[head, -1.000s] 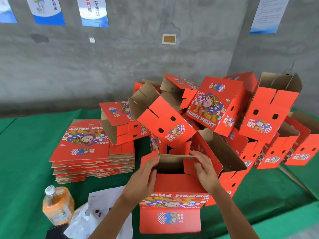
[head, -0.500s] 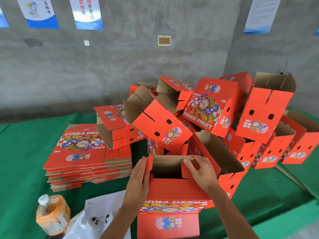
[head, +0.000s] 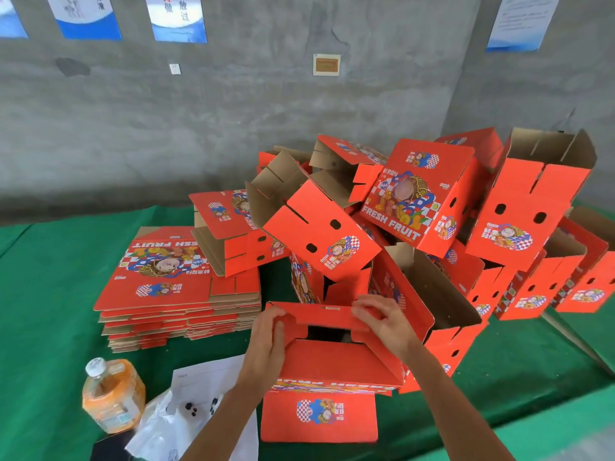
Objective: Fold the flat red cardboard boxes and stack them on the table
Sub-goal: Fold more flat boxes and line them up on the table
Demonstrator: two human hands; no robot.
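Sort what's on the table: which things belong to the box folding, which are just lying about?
Job: box being folded, left hand, right hand, flat stack, folded pile.
Lying about: juice bottle, papers, plastic bag.

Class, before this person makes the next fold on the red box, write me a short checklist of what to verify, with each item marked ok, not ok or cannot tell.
1. Both hands on the box: ok. The left hand and right hand grip the end flaps of the red box.
2. Far flap folded over the opening: ok.
3. Opening fully closed: not ok, a dark gap shows.
4. Flap tabs locked: cannot tell.
5. More flat boxes ready: ok, the flat stack lies to the left.
6. Juice bottle apart from the box: ok.
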